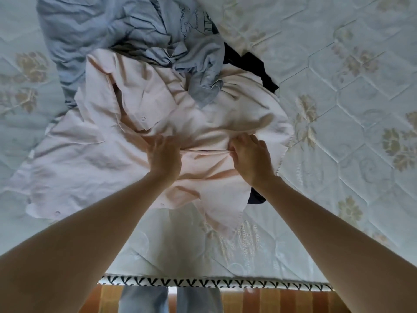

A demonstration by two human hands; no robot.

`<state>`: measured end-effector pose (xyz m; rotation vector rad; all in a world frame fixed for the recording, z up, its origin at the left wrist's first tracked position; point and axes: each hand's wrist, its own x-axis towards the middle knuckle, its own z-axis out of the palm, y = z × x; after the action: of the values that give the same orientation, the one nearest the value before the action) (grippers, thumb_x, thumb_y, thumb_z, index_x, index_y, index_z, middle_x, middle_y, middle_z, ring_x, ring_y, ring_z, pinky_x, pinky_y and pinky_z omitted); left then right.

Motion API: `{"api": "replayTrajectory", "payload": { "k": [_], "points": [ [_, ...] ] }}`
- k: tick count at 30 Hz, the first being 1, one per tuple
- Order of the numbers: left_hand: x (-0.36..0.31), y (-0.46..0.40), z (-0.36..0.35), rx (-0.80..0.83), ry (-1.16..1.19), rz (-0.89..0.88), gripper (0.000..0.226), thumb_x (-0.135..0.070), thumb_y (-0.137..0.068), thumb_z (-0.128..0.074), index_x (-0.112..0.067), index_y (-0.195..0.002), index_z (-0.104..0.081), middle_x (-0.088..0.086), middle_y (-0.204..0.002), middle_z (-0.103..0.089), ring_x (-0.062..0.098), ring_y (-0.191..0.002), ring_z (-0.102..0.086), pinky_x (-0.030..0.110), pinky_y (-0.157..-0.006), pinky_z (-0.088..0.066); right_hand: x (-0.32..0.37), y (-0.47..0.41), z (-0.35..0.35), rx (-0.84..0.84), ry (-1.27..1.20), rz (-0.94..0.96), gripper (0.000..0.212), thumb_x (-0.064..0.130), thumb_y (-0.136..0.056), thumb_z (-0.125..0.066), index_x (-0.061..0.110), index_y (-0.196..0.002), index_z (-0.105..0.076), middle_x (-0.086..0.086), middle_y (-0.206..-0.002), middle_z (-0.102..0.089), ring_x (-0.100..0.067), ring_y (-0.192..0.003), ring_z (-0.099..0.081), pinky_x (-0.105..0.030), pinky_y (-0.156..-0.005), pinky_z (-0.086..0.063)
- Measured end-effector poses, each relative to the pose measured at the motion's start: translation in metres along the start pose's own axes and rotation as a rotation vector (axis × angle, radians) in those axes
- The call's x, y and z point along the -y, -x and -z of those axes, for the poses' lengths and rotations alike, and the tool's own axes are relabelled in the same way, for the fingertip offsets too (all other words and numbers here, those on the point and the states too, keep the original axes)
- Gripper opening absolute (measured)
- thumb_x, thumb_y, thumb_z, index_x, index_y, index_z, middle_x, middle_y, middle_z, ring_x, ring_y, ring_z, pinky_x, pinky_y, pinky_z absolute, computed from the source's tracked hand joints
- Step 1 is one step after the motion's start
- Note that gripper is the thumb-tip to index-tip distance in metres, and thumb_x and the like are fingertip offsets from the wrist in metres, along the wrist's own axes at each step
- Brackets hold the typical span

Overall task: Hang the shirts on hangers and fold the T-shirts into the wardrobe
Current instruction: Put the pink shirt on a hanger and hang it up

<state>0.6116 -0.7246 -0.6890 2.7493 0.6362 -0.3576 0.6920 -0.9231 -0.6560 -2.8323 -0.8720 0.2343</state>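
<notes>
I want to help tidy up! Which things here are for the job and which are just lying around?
For the job: pink shirt, gripped by left hand and right hand; grey T-shirt; dark garment.

Just there: mattress, striped floor.

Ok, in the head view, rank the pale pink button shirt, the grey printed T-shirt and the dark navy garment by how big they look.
1. Pale pink button shirt, spread widest, gripped by both hands.
2. Grey printed T-shirt, crumpled and cut off by the frame, so unsure.
3. Dark navy garment, mostly hidden; only scraps show.
</notes>
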Motion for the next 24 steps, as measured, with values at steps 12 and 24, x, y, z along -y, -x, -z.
{"api": "replayTrajectory", "payload": {
  "k": [12, 24],
  "points": [
    [-0.006, 0.026, 0.177, -0.359, 0.165, -0.256, 0.028, 0.002, -0.093, -0.052, -0.006, -0.119, -0.06, 0.021, -0.078, -0.065, 0.04, -0.063, -0.062, 0.034, -0.053, -0.042, 0.044, -0.003, 0.164, -0.235, -0.082, 0.05, 0.006, 0.011, -0.092, -0.06, 0.005, -0.094, -0.061, -0.01, -0.088, -0.066, -0.033, -0.072, -0.063, -0.028, -0.059, -0.035],
    [-0.028, 0.087, 0.431, -0.615, 0.388, -0.43, 0.022, -0.002, -0.098, -0.04, -0.007, -0.113, -0.055, 0.014, -0.08, -0.064, 0.035, -0.075, -0.063, 0.037, -0.06, -0.045, 0.136, 0.012, 0.406, -0.468, -0.244, -0.015, 0.012, 0.017, -0.1, -0.05, 0.011, -0.108, -0.056, -0.008, -0.092, -0.07, -0.031, -0.086, -0.066, -0.038, -0.07, -0.051]
  ]
}}
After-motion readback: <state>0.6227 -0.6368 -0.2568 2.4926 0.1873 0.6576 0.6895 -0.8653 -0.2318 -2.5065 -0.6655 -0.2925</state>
